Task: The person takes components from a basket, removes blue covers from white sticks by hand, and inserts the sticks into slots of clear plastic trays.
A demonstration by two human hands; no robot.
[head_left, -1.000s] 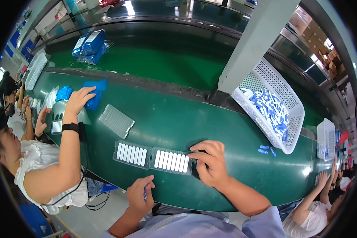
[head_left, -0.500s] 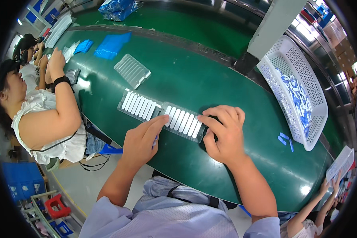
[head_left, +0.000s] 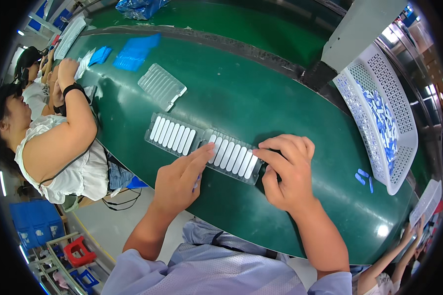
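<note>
Two clear plastic trays (head_left: 150, 136) lie end to end on the green table, each with several white rounded strips (head_left: 173, 135) side by side; I cannot tell whether the trays are joined. My left hand (head_left: 178, 183) rests its extended index fingertip on the leftmost strip of the right-hand tray. Its other fingers curl around a small blue-and-white piece (head_left: 197, 182), mostly hidden. At the opposite end of that tray, my right hand (head_left: 288, 172) touches the last strip with an index fingertip. Its thumb sits apart, beside the tray's edge.
An empty ribbed clear tray (head_left: 161, 86) lies beyond. Blue plastic sheets (head_left: 137, 52) are farther left. At right stands a white perforated basket (head_left: 401, 123) of blue-and-white pieces, with loose blue pieces (head_left: 360, 178) nearby. A co-worker (head_left: 66, 142) sits at left; a grey post (head_left: 349, 37) rises behind.
My view has shifted slightly. My right hand's fingertips have slid a little along the right-hand tray's end; my left index fingertip stays at its left end. The strips remain in their rows.
</note>
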